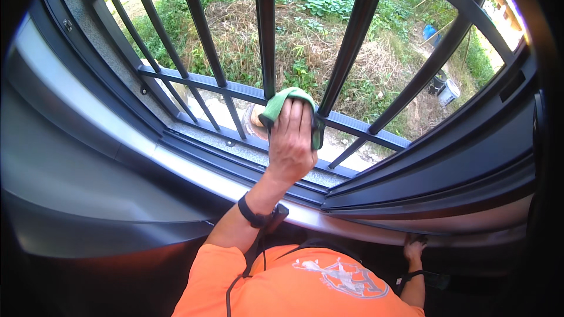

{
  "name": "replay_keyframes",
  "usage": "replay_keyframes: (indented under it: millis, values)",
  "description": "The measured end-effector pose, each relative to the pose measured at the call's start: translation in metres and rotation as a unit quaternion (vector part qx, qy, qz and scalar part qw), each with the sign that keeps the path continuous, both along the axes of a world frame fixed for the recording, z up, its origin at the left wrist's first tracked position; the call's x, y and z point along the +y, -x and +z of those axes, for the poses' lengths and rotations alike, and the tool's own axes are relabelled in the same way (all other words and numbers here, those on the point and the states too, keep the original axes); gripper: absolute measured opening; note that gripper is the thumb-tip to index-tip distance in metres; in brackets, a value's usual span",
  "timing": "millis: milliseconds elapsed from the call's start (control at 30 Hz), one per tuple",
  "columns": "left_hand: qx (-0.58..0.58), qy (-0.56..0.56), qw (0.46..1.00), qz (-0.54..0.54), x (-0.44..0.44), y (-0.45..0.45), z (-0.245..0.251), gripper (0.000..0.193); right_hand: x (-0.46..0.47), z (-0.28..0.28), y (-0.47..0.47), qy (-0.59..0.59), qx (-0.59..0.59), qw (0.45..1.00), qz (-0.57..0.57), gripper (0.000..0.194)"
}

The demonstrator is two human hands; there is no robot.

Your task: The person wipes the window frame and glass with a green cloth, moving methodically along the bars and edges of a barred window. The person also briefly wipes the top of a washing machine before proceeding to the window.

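Note:
My left hand (pixel 293 141) reaches out through the window and presses a green cloth (pixel 286 99) against the dark metal crossbar (pixel 242 89) of the window bars. The cloth wraps over the fingertips and hangs down on the hand's right side, between two upright bars. A black band circles my left wrist. Low at the right, my right hand (pixel 415 246) rests at the edge of the sill below the window frame. It is small and in shadow, and whether it grips anything is unclear.
Dark window tracks (pixel 211 149) run along the opening, with a sliding sash frame (pixel 440 171) at the right. A shiny sill (pixel 198 171) curves in front of me. Outside are plants, dry grass and a white bucket (pixel 448 92).

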State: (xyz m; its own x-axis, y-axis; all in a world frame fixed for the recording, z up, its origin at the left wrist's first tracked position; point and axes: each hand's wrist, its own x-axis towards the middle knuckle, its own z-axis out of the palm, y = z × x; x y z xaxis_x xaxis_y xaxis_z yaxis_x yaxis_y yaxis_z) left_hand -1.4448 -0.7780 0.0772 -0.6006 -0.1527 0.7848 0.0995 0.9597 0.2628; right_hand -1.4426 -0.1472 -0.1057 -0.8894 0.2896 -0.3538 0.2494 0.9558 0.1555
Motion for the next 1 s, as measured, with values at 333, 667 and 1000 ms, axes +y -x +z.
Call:
replay_keyframes:
  millis: [333, 667, 1000]
  values:
    - [0.009, 0.017, 1.000, -0.012, 0.003, 0.012, -0.010, 0.053, 0.002, -0.008, -0.002, -0.017, 0.005, 1.000, 0.006, 0.099]
    - [-0.029, 0.065, 0.990, -0.121, 0.061, 0.030, 0.002, 0.054, -0.004, 0.006, -0.004, 0.009, -0.027, 1.000, -0.001, 0.100]
    - [-0.018, 0.083, 0.989, -0.121, 0.059, 0.031, -0.020, 0.065, -0.011, 0.006, -0.005, 0.007, 0.017, 1.000, -0.003, 0.081]
